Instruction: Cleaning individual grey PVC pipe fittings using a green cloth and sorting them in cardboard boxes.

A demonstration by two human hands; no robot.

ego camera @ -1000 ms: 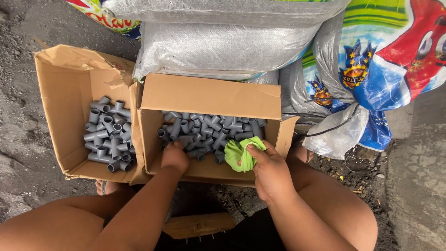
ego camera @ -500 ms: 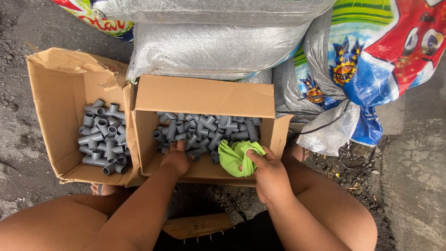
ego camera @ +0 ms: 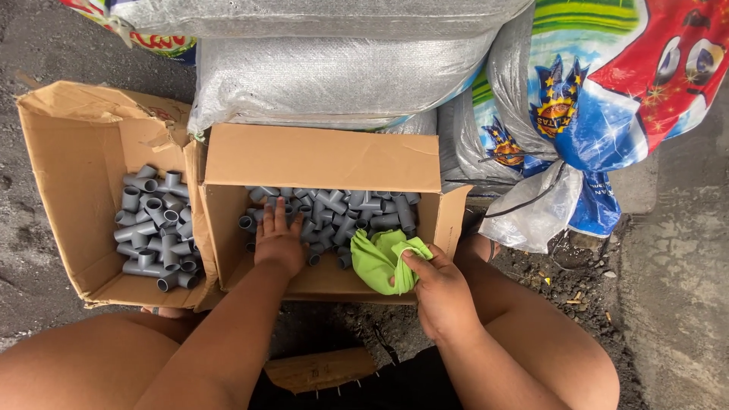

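Two open cardboard boxes sit on the ground in front of me. The middle box [ego camera: 319, 156] holds several grey plastic pipe tee fittings [ego camera: 349, 209]. My left hand [ego camera: 279, 239] reaches into it, fingers spread flat over the fittings at the near left. My right hand [ego camera: 440, 292] grips a bright green cloth [ego camera: 380, 258] at the box's near right corner. The left box [ego camera: 68, 167] holds more grey fittings [ego camera: 152, 224].
Large woven grey sacks [ego camera: 334, 68] and colourful printed bags [ego camera: 607, 83] are stacked behind the boxes. A translucent plastic bag [ego camera: 531, 212] lies at the right. A piece of wood [ego camera: 319, 368] lies between my bare knees. The ground is dark, gritty dirt.
My left hand has opened and slid further forward onto the fittings. The view has shifted a little to the right. My right hand still holds the green cloth.
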